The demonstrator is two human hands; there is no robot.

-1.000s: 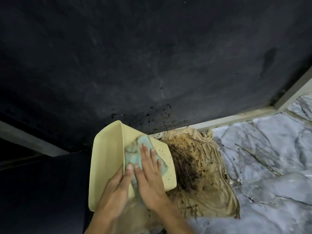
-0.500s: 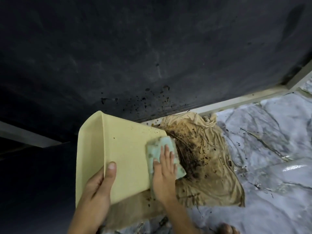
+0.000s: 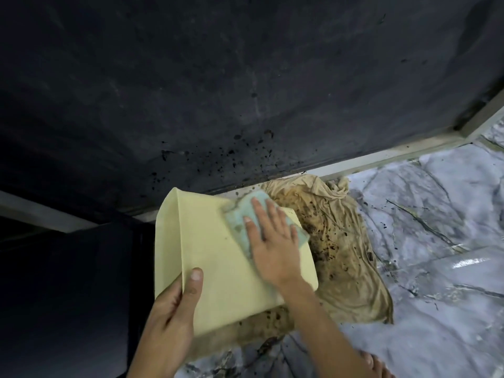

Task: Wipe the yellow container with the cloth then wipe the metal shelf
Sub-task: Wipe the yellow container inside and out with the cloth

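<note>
The yellow container is tipped on its side at the centre, with a broad flat face turned up. My left hand grips its near left edge, thumb on top. My right hand lies flat on a pale blue-green cloth, pressing it against the container's far right part. The cloth shows dirty smudges. The dark metal shelf fills the upper half of the view, with black specks of dirt near its front edge.
A crumpled tan rag stained with dark dirt lies on the marble floor under and right of the container. A pale shelf frame rail runs along the floor. A toe shows at the bottom right edge.
My right hand has slid the cloth from the container's right edge up toward its far corner. My left hand keeps its grip on the near left edge.
</note>
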